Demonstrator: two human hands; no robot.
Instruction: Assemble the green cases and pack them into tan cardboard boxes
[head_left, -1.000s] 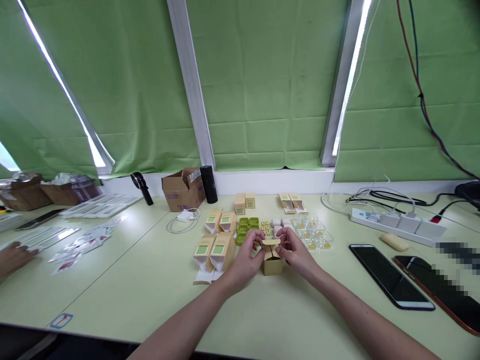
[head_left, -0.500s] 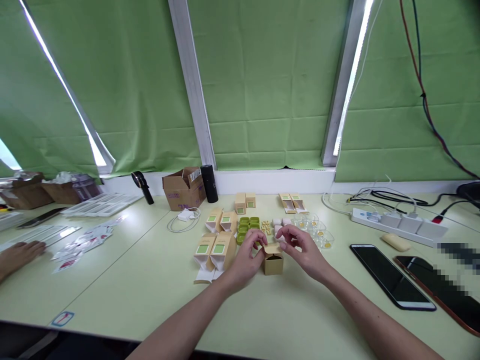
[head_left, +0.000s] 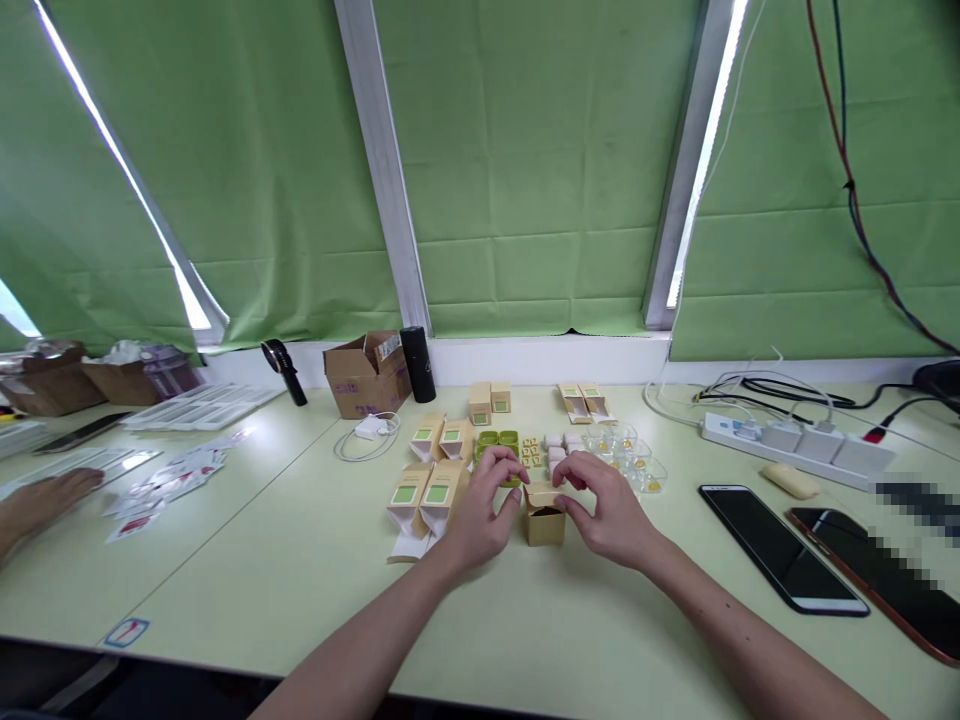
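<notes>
A small kraft cardboard box stands upright on the table between my hands, its top flap partly raised over a dark gap. My right hand pinches the right side of that flap between thumb and index finger. At the box's left edge is my left hand, its thumb and curled fingers apart with nothing between them. Beyond my left hand, green square containers are partly hidden by it. Pale pink pieces, small yellow pieces and clear cups sit behind the box.
Unfolded boxes with green labels stand left, and more small boxes and open boxes lie farther back. Phones and a power strip are at right. Another person's hand rests at far left near packets.
My left hand has drawn slightly left, off the flap. My right thumb and finger have come onto the flap's right side. The other person's hand has shifted right.
</notes>
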